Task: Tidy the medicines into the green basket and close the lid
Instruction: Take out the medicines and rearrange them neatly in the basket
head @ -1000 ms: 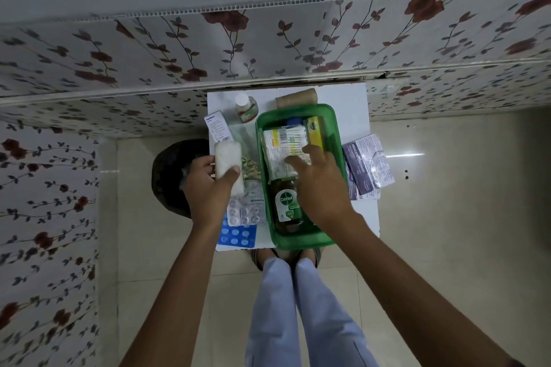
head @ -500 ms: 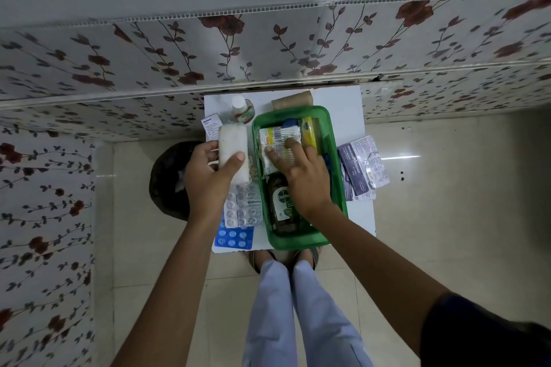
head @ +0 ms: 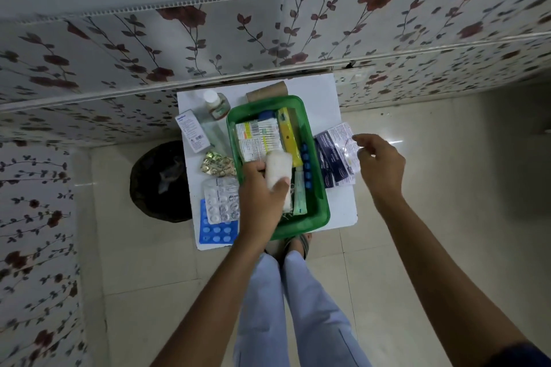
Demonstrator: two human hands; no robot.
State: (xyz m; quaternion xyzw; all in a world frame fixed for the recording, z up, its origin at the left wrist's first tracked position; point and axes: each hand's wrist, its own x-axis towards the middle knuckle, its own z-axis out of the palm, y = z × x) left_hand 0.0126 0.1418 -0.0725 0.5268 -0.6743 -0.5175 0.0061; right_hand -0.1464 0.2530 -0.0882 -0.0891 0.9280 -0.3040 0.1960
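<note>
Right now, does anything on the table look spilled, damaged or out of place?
Nothing is spilled or visibly damaged. The purple packets overhang the table's right edge, near the right hand. The blue blister strip lies at the near left edge, partly under a white strip. The left hand holds a white roll over the basket.

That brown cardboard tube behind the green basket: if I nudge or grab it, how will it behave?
The cardboard tube lies on its side on the white table, against the green basket rim, so a nudge would probably roll it. It looks hollow, so likely light and easily crushed by a hard squeeze. Its matte surface should not be slippery.
</note>
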